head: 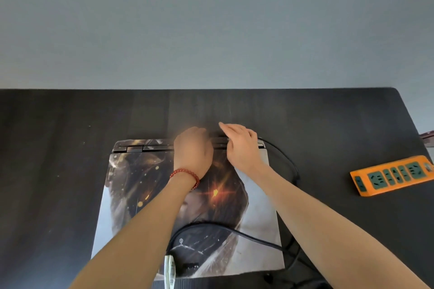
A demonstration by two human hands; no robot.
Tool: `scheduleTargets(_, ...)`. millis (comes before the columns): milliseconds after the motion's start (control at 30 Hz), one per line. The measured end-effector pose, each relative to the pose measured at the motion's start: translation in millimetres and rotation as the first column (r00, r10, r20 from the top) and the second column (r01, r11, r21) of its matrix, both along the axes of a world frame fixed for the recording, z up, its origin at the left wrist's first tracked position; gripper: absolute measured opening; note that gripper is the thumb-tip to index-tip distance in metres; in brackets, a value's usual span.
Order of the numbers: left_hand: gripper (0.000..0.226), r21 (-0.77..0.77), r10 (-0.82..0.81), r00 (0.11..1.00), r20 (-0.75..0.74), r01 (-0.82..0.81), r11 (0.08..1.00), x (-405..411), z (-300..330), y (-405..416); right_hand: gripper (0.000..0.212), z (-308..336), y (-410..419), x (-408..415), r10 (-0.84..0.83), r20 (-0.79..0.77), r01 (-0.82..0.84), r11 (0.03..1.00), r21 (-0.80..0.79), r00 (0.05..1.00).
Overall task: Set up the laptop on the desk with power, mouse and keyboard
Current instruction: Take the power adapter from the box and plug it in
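A closed laptop (131,195) with a printed picture on its lid lies in the middle of the black desk (58,148). My left hand (192,150), with a red bead bracelet at the wrist, reaches over the laptop's far hinge edge with curled fingers; what they hold is hidden. My right hand (242,145) rests just right of it at the same rear edge, fingers bent. A black power cable (286,162) runs from the rear right corner, down the right side and across the lid's near part (234,232). An orange power strip (394,175) lies at the right.
A grey wall (211,19) rises behind the desk's far edge. The desk's rounded far right corner (397,91) is in view. A black block with a white band (171,272), likely the power brick, rests at the laptop's near edge.
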State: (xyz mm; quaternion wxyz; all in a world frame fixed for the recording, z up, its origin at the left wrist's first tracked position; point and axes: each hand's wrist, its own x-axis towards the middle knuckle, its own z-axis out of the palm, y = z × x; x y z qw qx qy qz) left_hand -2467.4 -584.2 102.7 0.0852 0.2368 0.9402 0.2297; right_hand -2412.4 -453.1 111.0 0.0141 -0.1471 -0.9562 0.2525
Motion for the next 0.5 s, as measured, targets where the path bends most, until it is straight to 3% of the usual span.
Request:
scheduleTargets(167,0.034,0.179,0.036,0.987,0.155,-0.063,0.982,43,31,-38,0.042,46,-14,68,-0.120,-0.231,0.082,0.983,-0.166,0.965)
scheduleTargets(267,0.028,0.173,0.073,0.961,0.266,-0.122,0.977,85,48,-73,0.037,71,-24,131,-0.144,-0.179,0.087,0.952,-0.293,0.973)
scheduleTargets(367,0.024,0.195,0.035,0.929,0.368,-0.114,0.974,125,61,-107,0.036,83,-37,197,-0.222,-0.161,0.169,0.941,-0.292,0.962)
scheduleTargets(500,0.058,0.205,-0.045,0.944,0.328,-0.025,0.978,174,71,-143,0.037,72,-57,282,-0.398,-0.118,0.371,0.908,-0.196,0.910)
